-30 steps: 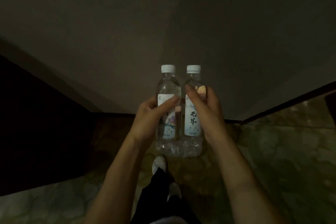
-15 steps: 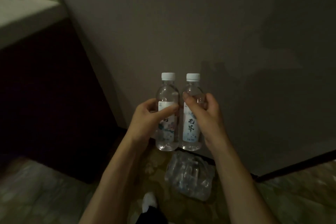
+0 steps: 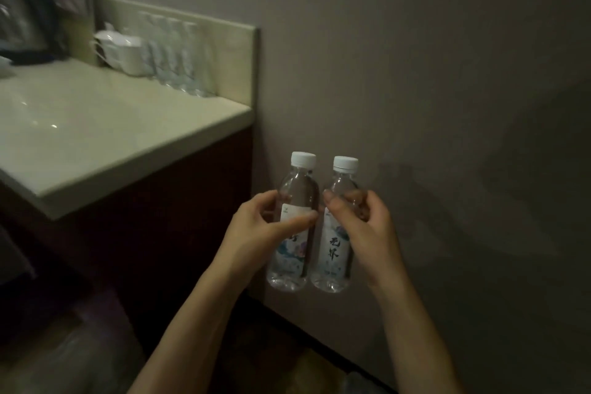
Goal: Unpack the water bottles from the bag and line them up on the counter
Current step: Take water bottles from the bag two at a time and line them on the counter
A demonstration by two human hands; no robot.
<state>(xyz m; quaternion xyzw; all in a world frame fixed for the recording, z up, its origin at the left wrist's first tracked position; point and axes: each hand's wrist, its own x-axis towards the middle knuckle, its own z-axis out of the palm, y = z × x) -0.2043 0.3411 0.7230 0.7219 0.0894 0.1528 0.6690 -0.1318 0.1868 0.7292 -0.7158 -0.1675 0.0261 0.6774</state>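
- We see two hands held up in front of a plain gray wall (image 3: 415, 73).
- The left hand (image 3: 256, 230) wraps its fingers and thumb around the left bottle (image 3: 295, 198).
- The right hand (image 3: 367, 227) wraps around the right bottle (image 3: 334, 249) in the same way.
- Both bottles stand up straight in the air, side by side, and they look like they touch.
- Each bottle is clear, with a white cap on top and a label with a picture on it.
- The bottles are not on the counter (image 3: 96, 137). The counter is off to the left, with its top higher than the bottles.
- The counter top is pale and shiny, with a dark cabinet (image 3: 153, 227) under it.
- At the back of the counter we see a row of bottles on the counter (image 3: 179, 61), but they look blurry.
- Just left of that row sit some white cups (image 3: 124, 51).
- A dark kettle (image 3: 22, 22) stands at the far left, also blurry.
- We cannot pick out the bag in this dim light.
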